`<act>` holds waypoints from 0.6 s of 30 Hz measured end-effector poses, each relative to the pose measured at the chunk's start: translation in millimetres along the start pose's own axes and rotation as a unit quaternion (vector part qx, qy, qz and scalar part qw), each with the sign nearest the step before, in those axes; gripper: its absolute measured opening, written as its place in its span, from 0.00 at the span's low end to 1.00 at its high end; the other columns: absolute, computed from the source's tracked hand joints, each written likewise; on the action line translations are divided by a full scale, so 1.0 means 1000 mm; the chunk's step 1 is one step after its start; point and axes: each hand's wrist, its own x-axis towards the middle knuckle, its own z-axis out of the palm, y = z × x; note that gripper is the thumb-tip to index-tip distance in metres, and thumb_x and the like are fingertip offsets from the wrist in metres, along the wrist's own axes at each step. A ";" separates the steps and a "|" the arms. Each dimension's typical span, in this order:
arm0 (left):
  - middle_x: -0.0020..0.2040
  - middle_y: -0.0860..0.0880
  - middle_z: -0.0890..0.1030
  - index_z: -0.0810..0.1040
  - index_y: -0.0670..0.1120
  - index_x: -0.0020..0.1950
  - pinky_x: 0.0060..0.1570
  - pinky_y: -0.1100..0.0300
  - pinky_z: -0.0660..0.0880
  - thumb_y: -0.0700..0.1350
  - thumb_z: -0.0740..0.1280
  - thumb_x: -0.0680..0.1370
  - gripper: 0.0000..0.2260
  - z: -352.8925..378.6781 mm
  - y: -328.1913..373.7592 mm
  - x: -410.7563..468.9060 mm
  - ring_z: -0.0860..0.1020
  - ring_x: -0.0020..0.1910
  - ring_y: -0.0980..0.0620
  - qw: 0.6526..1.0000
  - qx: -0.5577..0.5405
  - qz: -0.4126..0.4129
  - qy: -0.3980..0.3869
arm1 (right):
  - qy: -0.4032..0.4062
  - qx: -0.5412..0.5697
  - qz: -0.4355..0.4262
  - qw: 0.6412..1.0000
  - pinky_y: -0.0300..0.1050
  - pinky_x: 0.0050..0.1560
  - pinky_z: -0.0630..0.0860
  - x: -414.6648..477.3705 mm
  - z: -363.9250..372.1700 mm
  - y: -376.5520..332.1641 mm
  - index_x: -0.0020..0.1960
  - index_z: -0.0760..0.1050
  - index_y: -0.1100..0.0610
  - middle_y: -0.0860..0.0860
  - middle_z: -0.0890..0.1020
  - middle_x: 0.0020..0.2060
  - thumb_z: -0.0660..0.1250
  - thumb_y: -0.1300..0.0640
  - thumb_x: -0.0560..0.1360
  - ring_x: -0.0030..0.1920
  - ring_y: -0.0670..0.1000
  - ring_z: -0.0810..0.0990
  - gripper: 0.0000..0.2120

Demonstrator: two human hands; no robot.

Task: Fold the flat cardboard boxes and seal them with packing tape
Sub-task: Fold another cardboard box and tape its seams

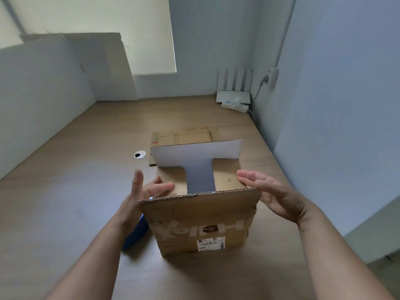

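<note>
Left hand [141,194], right hand [275,192] flank open-topped brown box [201,221].

the box [201,224] stands on the table [65,202] between the left hand [140,191] and the right hand [270,191]. the left fingers [160,188] reach in over its left edge, the right fingers [249,177] over its right edge. its far flap [194,152] stands upright just beyond the fingertips. behind that flap lies flat cardboard [184,135]. a table hole [140,154] sits beyond the left fingers. a router [234,96] and a power strip [234,106] sit far beyond the right fingers. an object [136,234], partly hidden, lies under the left wrist.
</note>
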 end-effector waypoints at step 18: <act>0.77 0.47 0.58 0.49 0.55 0.78 0.63 0.51 0.68 0.52 0.69 0.75 0.38 0.025 -0.011 0.008 0.65 0.71 0.44 0.977 0.088 -0.080 0.178 | 0.278 -0.178 -0.065 0.942 0.52 0.64 0.69 0.059 0.024 -0.038 0.75 0.60 0.50 0.51 0.70 0.69 0.58 0.44 0.80 0.66 0.51 0.70 0.26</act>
